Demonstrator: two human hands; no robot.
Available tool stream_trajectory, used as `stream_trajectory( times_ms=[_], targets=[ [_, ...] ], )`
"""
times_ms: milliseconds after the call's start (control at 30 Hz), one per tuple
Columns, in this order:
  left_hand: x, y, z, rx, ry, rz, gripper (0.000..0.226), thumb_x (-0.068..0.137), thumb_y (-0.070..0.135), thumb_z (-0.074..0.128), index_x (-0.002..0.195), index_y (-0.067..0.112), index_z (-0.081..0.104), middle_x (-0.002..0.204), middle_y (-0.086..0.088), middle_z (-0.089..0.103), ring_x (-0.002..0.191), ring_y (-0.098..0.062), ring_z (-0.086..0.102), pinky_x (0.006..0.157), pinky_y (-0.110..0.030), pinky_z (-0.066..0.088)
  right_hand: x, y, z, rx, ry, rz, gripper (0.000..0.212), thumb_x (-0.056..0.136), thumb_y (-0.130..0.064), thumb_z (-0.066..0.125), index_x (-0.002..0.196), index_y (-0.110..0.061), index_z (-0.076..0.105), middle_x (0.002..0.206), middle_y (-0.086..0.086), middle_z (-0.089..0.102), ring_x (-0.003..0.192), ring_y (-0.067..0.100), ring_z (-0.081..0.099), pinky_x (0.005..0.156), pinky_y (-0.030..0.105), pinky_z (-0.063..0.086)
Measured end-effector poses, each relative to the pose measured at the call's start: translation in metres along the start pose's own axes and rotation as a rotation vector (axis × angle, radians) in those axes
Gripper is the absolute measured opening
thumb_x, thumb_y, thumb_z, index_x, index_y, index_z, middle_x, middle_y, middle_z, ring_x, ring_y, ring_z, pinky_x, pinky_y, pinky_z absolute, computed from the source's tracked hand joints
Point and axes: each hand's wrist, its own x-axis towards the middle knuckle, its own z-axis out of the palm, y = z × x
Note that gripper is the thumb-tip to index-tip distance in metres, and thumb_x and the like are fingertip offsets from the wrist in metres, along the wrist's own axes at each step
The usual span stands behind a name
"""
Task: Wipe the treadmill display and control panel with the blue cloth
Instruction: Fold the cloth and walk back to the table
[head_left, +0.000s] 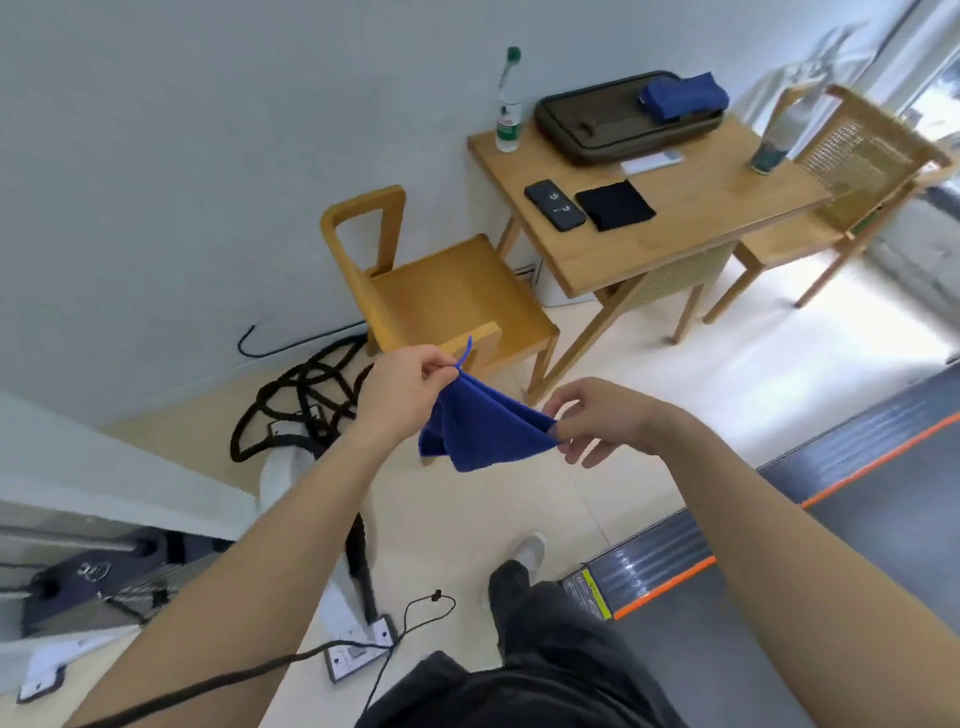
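Blue cloth (483, 431) is held in the air just in front of the wooden chair (447, 296), stretched between both hands. One corner is pinched by the left hand (402, 395), the opposite corner by the right hand (608, 421). Desk (691, 208) is seen right of the chair.

A home room with exercise gear: light wooden table (701, 228) and rattan-backed wooden chair (857, 150) upper right, dark orange-striped treadmill deck (914, 519) lower right.
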Motion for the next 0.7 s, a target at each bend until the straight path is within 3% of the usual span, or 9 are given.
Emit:
stream_trajectory(
  times_ms=[100, 333, 433, 567, 700],
  targets=[
    [0.057, 0.028, 0.02, -0.044, -0.074, 0.086, 0.012, 0.095, 0.021, 0.064, 0.093, 0.03, 0.072, 0.087, 0.012, 0.073, 0.083, -0.007, 0.066, 0.071, -0.025, 0.048, 0.005, 0.008, -0.052, 0.035, -0.039, -0.064, 0.018, 0.09, -0.013, 0.066, 0.108, -0.013, 0.064, 0.079, 0.006, 0.067, 0.069, 0.018, 0.064, 0.069, 0.031, 0.055],
    [0.181, 0.129, 0.056, -0.175, -0.213, 0.201, 0.013, 0.096, 0.015, 0.064, 0.097, 0.024, 0.074, 0.087, 0.013, 0.072, 0.077, 0.01, 0.061, 0.063, -0.005, 0.043, 0.014, 0.036, -0.184, 0.267, 0.081, -0.132, 0.017, 0.101, -0.014, 0.059, 0.103, -0.005, 0.072, 0.071, 0.01, 0.059, 0.062, 0.02, 0.058, 0.068, 0.033, 0.057],
    [0.229, 0.172, 0.076, -0.175, -0.193, 0.239, 0.01, 0.098, 0.021, 0.063, 0.1, 0.028, 0.071, 0.092, 0.017, 0.069, 0.082, 0.007, 0.06, 0.066, -0.009, 0.043, 0.016, 0.043, -0.233, 0.329, 0.196, -0.141, 0.027, 0.105, -0.016, 0.052, 0.086, -0.011, 0.072, 0.066, 0.009, 0.06, 0.06, 0.019, 0.057, 0.073, 0.037, 0.061],
    [0.298, 0.219, 0.102, -0.097, -0.171, 0.356, 0.009, 0.097, 0.025, 0.064, 0.101, 0.024, 0.072, 0.093, 0.015, 0.064, 0.079, 0.001, 0.055, 0.072, -0.022, 0.045, 0.025, 0.048, -0.298, 0.403, 0.36, -0.141, 0.011, 0.096, -0.014, 0.067, 0.098, -0.006, 0.074, 0.086, 0.014, 0.078, 0.083, 0.027, 0.075, 0.084, 0.034, 0.061],
    [0.371, 0.253, 0.125, 0.02, -0.244, 0.472, 0.01, 0.096, 0.035, 0.064, 0.093, 0.029, 0.071, 0.08, 0.019, 0.066, 0.074, 0.003, 0.058, 0.065, -0.021, 0.043, 0.059, 0.048, -0.366, 0.108, 0.623, -0.032, 0.017, 0.08, -0.02, 0.083, 0.082, -0.015, 0.067, 0.067, 0.002, 0.069, 0.064, 0.016, 0.065, 0.066, 0.035, 0.056]
  ],
)
